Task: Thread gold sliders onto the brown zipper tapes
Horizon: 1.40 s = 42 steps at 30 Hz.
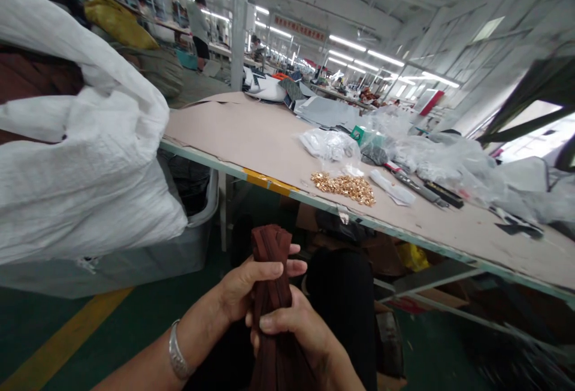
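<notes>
Two hands grip a bundle of brown strips point(269, 247), held upright low before the table point(224, 133) edge. The left hand point(249, 286) wraps its middle, and the right hand point(300, 325) closes just below. Gold fittings point(345, 188) lie heaped on the table, and a white sack point(90, 157) bulges at left.

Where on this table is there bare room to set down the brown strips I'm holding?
The brown strips could go on the bare tabletop left of the gold metal pieces, up to the white sack. A thinner bare band runs along the front edge further right. Plastic bags and tools crowd the rest.
</notes>
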### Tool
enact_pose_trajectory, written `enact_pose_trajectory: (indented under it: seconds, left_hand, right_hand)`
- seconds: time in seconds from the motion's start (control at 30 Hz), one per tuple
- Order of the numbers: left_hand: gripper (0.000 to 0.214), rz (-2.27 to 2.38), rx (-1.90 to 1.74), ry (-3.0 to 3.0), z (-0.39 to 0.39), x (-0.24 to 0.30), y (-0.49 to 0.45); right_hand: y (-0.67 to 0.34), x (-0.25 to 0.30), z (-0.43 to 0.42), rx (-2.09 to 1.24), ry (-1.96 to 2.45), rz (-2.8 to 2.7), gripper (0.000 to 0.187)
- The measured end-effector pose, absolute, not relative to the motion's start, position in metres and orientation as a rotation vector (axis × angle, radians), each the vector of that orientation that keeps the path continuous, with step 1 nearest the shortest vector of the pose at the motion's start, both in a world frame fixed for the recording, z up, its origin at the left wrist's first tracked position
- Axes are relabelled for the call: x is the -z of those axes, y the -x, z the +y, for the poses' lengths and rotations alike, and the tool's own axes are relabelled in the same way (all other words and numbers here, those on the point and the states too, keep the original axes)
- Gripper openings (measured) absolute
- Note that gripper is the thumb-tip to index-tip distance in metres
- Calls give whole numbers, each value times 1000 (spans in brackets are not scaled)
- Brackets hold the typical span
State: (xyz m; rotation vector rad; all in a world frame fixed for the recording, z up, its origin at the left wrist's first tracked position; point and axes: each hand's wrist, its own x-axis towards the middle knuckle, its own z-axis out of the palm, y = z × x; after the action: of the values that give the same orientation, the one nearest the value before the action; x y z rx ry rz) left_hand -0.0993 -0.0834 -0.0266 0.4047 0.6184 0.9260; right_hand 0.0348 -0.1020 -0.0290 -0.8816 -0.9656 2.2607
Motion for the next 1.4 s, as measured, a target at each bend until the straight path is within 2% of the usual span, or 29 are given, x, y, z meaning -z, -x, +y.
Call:
enact_pose_trajectory:
  seconds: [0.17, 0.3, 0.4, 0.47, 0.53, 0.6, 0.67, 0.77, 0.83, 0.9, 0.97, 1.03, 1.1, 1.2, 1.4]
  left_hand:
    - [33, 673, -964, -390, -84, 29, 97]
    - [35, 748, -1066, -416, -84, 22, 94]
    - [43, 776, -1243, -448, -87, 14, 87]
    - [52, 783, -1348, -441, -88, 12, 78]
    - [54, 823, -1413, -393, -87, 14, 67]
    - [43, 881, -1435, -310, -83, 18, 59]
    - [27, 907, -1410, -231, -78, 21, 57]
    - [18, 903, -1362, -157, -73, 23, 62]
    - [22, 894, -1332, -132, -72, 23, 69]
    - [23, 872, -1293, -119, -73, 22, 77]
    - [26, 838, -1271, -113, -74, 20, 82]
    - [29, 802, -1273, -116, -74, 17, 85]
    - [29, 775, -1273, -130, -74, 14, 84]
    - [26, 764, -1253, -169, -72, 7, 84]
    - [35, 791, -1228, -307, -58, -8, 95]
  right_hand:
    - [-31, 29, -108, -2213, 994, -994, 33]
    - [-34, 25, -104, -2012, 1113, -1089, 26]
    - [-40, 16, -95, -1564, 1271, -1355, 39]
    - [-41, 13, -91, -1072, 1484, -1705, 52]
    - [-35, 16, -91, -592, 1688, -2008, 56]
    - [-26, 23, -96, -339, 1772, -2170, 56]
    - [-18, 31, -104, -241, 1755, -2264, 58]
    - [-19, 32, -118, -320, 1704, -2316, 76]
    - [-30, 23, -122, -549, 1622, -2319, 90]
    - [-46, 11, -122, -815, 1492, -2226, 91]
    - [-61, 3, -119, -951, 1430, -1991, 84]
    - [-67, 2, -118, -1051, 1457, -1790, 96]
    - [-63, 7, -121, -1309, 1418, -1722, 105]
    - [-50, 15, -128, -1611, 1277, -1639, 83]
    - [-57, 6, -116, -1567, 1204, -1678, 70]
